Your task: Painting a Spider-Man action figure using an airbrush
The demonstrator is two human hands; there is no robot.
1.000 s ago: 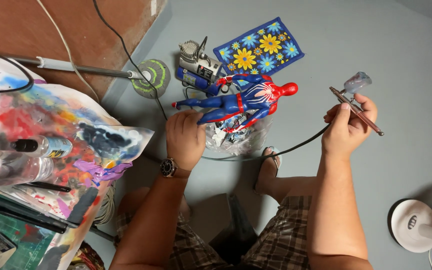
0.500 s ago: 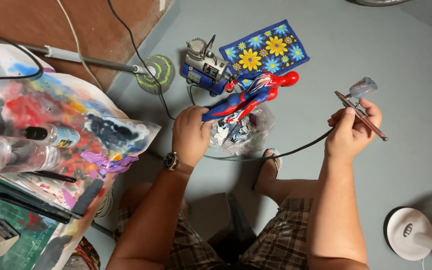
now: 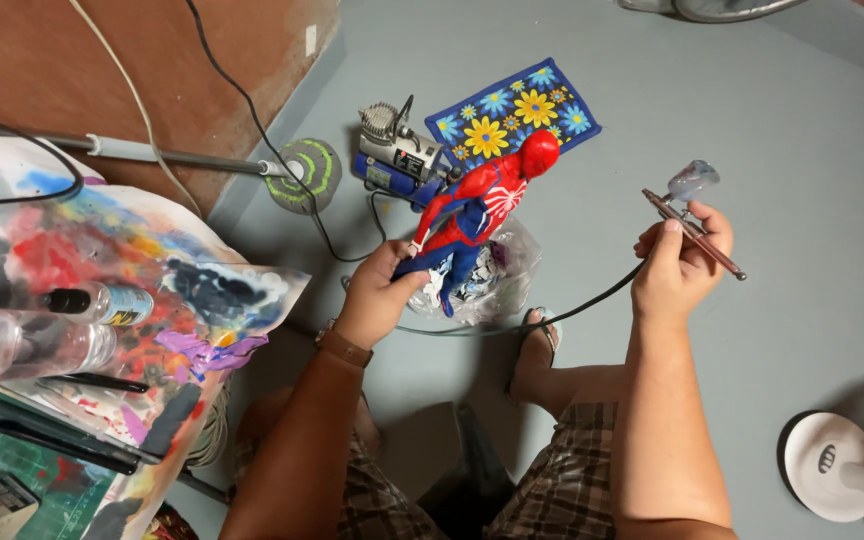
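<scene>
- Head view looks down on a seated person; the left hand (image 3: 377, 300) has its fingers closed around the legs of a red and blue action figure (image 3: 474, 215), which is held up and tilted, its head pointing away from the body.
- The figure hangs in the air above a clear plastic bag (image 3: 497, 280) on the grey floor (image 3: 772, 150), just in front of a small air compressor (image 3: 397, 160) and a blue mat with flowers (image 3: 517, 110).
- The right hand (image 3: 677, 270) grips an airbrush (image 3: 692, 232), fingers wrapped around its body; a black hose (image 3: 572, 305) runs from it toward the floor.
- The airbrush is well apart from the figure, so I judge the step as positioning before spraying.
- A next move would call for bringing the nozzle near the figure and aiming it at one surface, while the left hand keeps the figure steady.
- At the left, a paint-stained worktop (image 3: 82, 260) carries bottles and brushes.
</scene>
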